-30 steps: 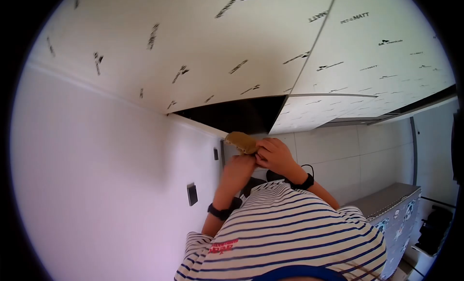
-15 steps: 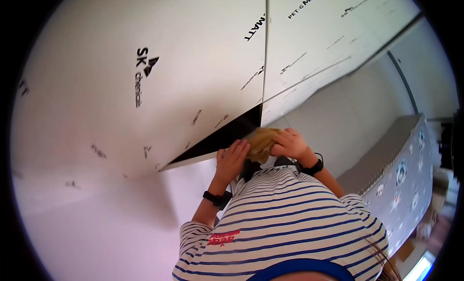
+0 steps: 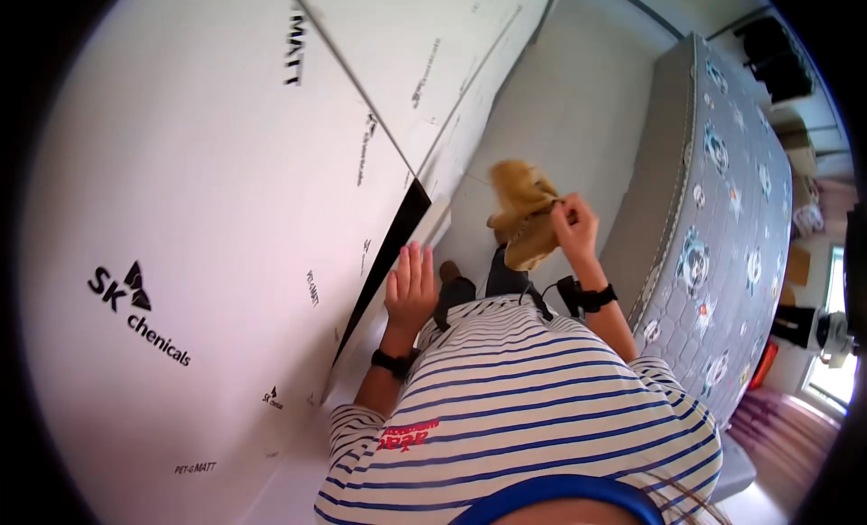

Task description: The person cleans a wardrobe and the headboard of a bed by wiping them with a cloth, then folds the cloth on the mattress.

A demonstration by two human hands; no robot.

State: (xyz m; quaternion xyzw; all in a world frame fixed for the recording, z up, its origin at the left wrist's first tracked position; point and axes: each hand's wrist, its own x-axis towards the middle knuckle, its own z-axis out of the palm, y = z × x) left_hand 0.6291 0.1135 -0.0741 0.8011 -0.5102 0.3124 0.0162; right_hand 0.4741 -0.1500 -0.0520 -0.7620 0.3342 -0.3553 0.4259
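My right hand (image 3: 578, 229) pinches a crumpled tan cloth (image 3: 526, 209), which hangs out to the left of my fingers over the floor. My left hand (image 3: 413, 288) has its fingers stretched out and holds nothing. It is at the edge of a white cabinet door (image 3: 217, 200) printed with "SK chemicals", beside a dark narrow gap (image 3: 388, 263). Whether the left palm touches the door edge is hard to tell. Each wrist wears a black band.
A mattress (image 3: 722, 218) with a grey patterned cover stands along the right. Tiled floor (image 3: 578, 83) runs between it and the cabinet. Boxes (image 3: 798, 155), a pink curtain (image 3: 777, 435) and a bright window (image 3: 833, 371) are at the far right.
The view has turned right, showing more mattress and floor. My right hand has moved away from the cabinet with the cloth, which now hangs looser. My left hand no longer touches the cloth.
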